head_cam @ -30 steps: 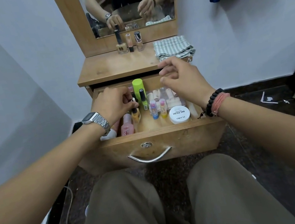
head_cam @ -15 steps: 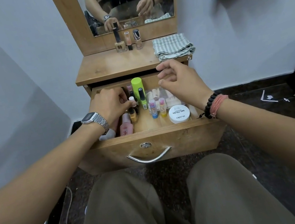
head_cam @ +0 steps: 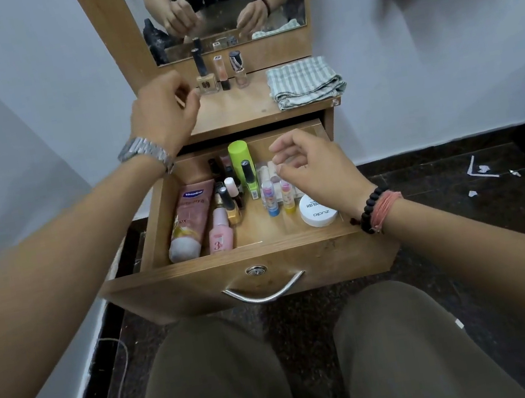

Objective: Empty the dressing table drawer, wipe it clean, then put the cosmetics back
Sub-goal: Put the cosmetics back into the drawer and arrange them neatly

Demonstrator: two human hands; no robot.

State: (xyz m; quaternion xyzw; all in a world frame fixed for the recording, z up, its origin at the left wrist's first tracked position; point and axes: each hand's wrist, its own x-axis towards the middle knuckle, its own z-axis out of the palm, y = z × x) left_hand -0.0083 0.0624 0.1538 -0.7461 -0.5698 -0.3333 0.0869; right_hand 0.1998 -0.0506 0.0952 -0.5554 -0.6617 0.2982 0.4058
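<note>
The left hand [head_cam: 163, 111] hangs above the left part of the bench [head_cam: 239, 109], just beside the three nail polish bottles [head_cam: 222, 73] that stand upright in a row against the mirror frame [head_cam: 108, 33]. Its fingers [head_cam: 190, 98] are curled toward the thumb; whether they pinch a small item cannot be told from this view. A metal wristwatch [head_cam: 145, 152] sits on that wrist.

The right hand [head_cam: 315, 169] hovers over the right half of the open drawer [head_cam: 253, 276]. Its fingers [head_cam: 285, 156] are loosely curled and narrow – nothing is visible between them. A black bead bracelet [head_cam: 372, 210] and a pink thread band [head_cam: 386, 209] circle that wrist.

Drawer contents, left to right:
- A pink Vaseline tube [head_cam: 190, 221] lies along the left wall, cap toward the front.
- A small pink bottle [head_cam: 221, 233] lies beside it.
- A cluster of nail polish bottles [head_cam: 229, 197] stands near the centre.
- A green cylinder [head_cam: 240, 161] stands upright at the back, with a black-capped green bottle [head_cam: 250, 180] just in front of it.
- Two small lip balm sticks [head_cam: 277, 196] stand side by side, one with a blue base, one with a yellow base.
- A round white jar [head_cam: 319, 213] marked "zudio" sits at the front right, partly under the right wrist.
- Pale items at the back right are too obscured to identify.

A folded striped cloth [head_cam: 304, 82] rests on the right end of the bench – well apart from the left hand. The mirror [head_cam: 221, 4] reflects both hands. The person's knees [head_cam: 316, 363] fill the lower view, below the drawer handle [head_cam: 264, 292].
</note>
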